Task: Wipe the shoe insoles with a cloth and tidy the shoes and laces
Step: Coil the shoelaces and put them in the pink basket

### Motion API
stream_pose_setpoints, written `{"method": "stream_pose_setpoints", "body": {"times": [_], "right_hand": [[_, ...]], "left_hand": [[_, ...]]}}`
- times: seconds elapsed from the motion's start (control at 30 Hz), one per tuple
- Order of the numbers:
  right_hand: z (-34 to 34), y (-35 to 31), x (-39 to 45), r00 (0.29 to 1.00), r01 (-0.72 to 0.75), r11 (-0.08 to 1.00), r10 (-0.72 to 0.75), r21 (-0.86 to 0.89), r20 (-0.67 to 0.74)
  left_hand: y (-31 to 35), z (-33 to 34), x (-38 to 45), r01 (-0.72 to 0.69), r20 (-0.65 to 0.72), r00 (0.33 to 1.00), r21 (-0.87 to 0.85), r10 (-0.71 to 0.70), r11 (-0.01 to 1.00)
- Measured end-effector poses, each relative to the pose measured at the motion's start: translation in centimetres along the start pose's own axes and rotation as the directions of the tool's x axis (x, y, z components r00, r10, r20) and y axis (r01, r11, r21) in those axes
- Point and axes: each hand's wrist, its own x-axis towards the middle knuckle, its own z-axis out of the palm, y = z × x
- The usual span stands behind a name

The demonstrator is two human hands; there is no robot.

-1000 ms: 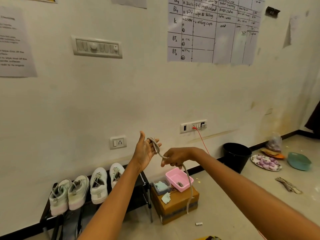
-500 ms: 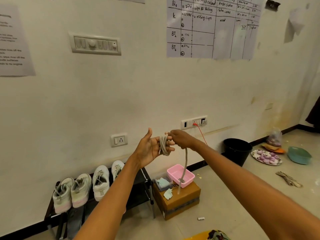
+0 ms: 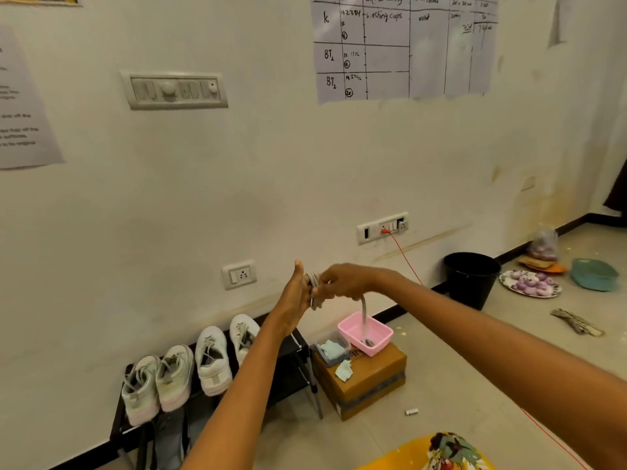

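Now: lace wound round your left fingers

Your left hand (image 3: 293, 300) is raised with the thumb up and the fingers straight, and a grey lace (image 3: 314, 281) is coiled in several turns round those fingers. Your right hand (image 3: 346, 281) is curled at the coil, touching the left fingers; it looks to be pinching the lace, though its fingertips are hidden from this angle. The loose tail of the lace hangs down from under your right hand, and its end lies in the pink tub (image 3: 368, 334).

That tub sits on a cardboard box (image 3: 366, 381) on the floor, beside a small clear container (image 3: 330, 349) with a pale cloth inside. Left of the box, four white shoes (image 3: 212, 361) stand in a row on a low black rack (image 3: 288, 368) against the wall. Further right, a black bucket (image 3: 471, 279) stands by the wall.
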Motion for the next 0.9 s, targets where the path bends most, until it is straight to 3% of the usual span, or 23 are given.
{"method": "stream_pose_setpoints", "body": {"times": [0.2,0.33,0.43,0.5,0.57,0.6,0.73,0.83,0.9], "right_hand": [[-2.8,0.3,0.2,0.975,0.005,0.997,0.013,0.083,-0.223],[-1.8,1.3,0.3,0.940,0.020,0.952,0.087,0.307,-0.331],[0.2,2.2,0.2,0.917,0.092,0.829,0.145,0.552,-0.371],[1.6,2.5,0.2,0.927,0.172,0.636,0.155,0.752,-0.343],[2.7,2.5,0.2,0.935,0.199,0.435,0.185,0.878,-0.304],[3.2,2.5,0.4,0.930,0.181,0.394,0.231,0.901,-0.287],[4.6,2.8,1.1,0.900,0.047,0.344,0.392,0.938,-0.189],[5.2,2.6,1.1,0.922,-0.005,0.252,0.375,0.968,-0.093],[5.6,2.3,1.2,0.926,-0.044,0.278,0.372,0.960,-0.066]], "left_hand": [[-0.3,0.4,-0.2,-0.005,0.170,0.985,0.043,-0.002,0.999],[0.7,0.9,-0.4,-0.039,0.242,0.969,-0.050,0.050,0.998],[1.1,1.3,-0.4,-0.011,0.262,0.963,-0.213,0.068,0.977],[1.1,1.8,-0.4,-0.001,0.254,0.962,-0.361,0.099,0.933],[0.8,2.2,-0.1,-0.027,0.186,0.973,-0.493,0.135,0.870],[0.5,2.3,0.1,-0.048,0.132,0.981,-0.540,0.141,0.840],[-0.3,2.3,0.6,-0.169,-0.118,0.986,-0.643,0.122,0.746],[-0.7,2.5,0.8,-0.235,-0.253,0.964,-0.646,0.087,0.726],[-1.2,2.7,0.9,-0.255,-0.304,0.950,-0.608,0.077,0.752]]}}
